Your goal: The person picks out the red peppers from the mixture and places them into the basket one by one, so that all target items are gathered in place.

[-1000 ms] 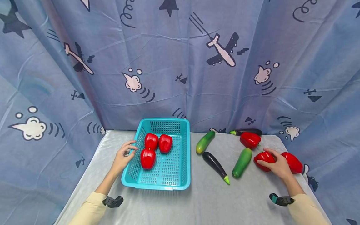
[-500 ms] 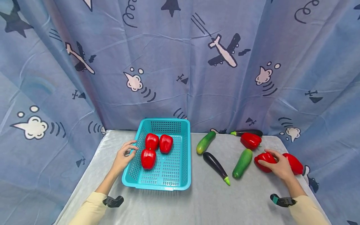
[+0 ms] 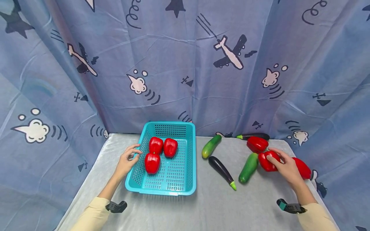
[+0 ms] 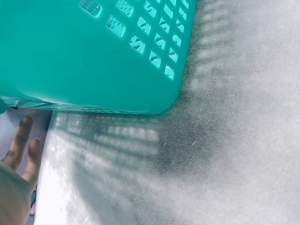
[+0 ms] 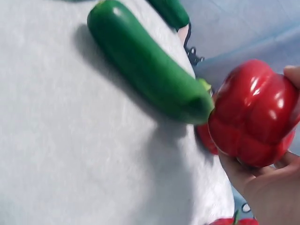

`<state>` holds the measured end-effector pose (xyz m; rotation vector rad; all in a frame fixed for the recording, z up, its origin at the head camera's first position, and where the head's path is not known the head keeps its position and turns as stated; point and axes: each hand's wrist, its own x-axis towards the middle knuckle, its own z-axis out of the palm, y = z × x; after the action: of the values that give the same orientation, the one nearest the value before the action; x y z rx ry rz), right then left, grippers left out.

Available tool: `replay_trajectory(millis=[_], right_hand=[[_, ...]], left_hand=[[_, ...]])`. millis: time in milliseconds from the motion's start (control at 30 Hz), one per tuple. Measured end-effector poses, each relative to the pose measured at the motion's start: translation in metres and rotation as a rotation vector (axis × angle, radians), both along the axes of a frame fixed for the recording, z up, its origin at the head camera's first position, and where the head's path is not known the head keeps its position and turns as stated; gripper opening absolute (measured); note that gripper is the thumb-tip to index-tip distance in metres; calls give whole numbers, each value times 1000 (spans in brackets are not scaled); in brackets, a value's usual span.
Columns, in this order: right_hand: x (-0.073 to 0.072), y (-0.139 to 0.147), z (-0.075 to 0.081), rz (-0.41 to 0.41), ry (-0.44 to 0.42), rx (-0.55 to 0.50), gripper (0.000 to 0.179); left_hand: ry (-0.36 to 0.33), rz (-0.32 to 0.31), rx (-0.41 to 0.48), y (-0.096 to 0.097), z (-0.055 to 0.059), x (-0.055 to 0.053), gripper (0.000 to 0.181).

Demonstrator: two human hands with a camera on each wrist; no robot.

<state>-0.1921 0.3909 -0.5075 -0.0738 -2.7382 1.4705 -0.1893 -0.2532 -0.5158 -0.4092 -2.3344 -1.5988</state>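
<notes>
1 red pepper sits in the right hand, gripped between the thumb and curved fingers, at the right of the table. It is just beside a thick cucumber; whether they touch is hard to tell. The left hand has loosely bent fingers with a gap to the thumb, at the left side of a turquoise basket; contact is unclear.

That basket stands upright and contains 3 red peppers: a back-left pepper, a back-right pepper beside it, and a front pepper nearer the person.

Right of the basket lie a slim cucumber and a green-tipped eggplant. Farther right, a rear pepper lies in front of a far eggplant, and an outer pepper lies beyond the right hand. A blue curtain hangs behind.
</notes>
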Motion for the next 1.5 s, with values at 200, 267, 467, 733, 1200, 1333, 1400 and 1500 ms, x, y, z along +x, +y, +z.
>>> replay_trajectory(millis=[200,267,467,733,1200,1333,1400,1500], right_hand=[[-3,-16,9,73,-2,-103,57],[-4,-23,11,98,-14,-159,55],[-8,-41,13,113,-47,-285,55],[-13,-67,17,195,-47,-318,82],[-21,-112,20,256,-14,-309,81],[-23,-124,19,258,-15,-298,81],[-24,-130,18,259,-27,-294,81],[-26,-139,18,277,-60,-321,80]], left_hand=[[-13,5,5,2,4,2,12],[-16,7,7,1,4,1,13],[-21,-2,8,-1,2,0,13],[-15,-2,8,-9,-21,-12,14],[-45,-3,-5,-1,7,2,12],[-43,-6,-3,-1,7,2,12],[-44,-8,-4,-1,6,1,13],[-49,-9,-5,-1,5,1,13]])
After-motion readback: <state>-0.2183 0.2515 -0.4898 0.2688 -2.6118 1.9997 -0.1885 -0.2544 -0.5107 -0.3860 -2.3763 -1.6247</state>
